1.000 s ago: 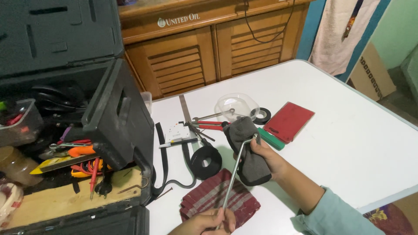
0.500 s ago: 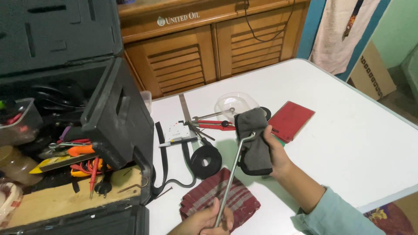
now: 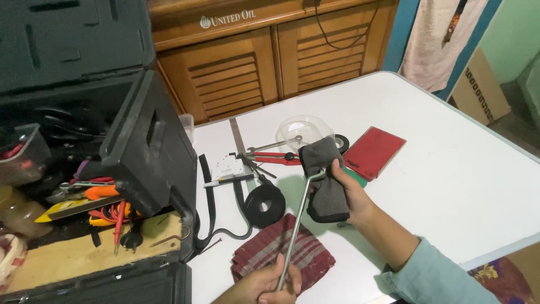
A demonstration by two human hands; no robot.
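metal rod (image 3: 293, 228) slanting up-right, bent tip in grey cloth (image 3: 325, 183), both hands clenched: left hand (image 3: 271, 283) low, right hand (image 3: 350, 194) high

A long, thin metal rod (image 3: 295, 222) with a bent upper end slants up above the table, its lower end gripped in the left hand (image 3: 264, 284) and its top wrapped in a dark grey cloth (image 3: 326, 180) held by the right hand (image 3: 351, 194).

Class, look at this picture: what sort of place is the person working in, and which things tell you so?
Probably a home workspace, not a proper workshop. An open black toolbox full of hand tools stands on a white folding table, a louvred wooden cabinet stands behind it, and cloth hangs against the wall.
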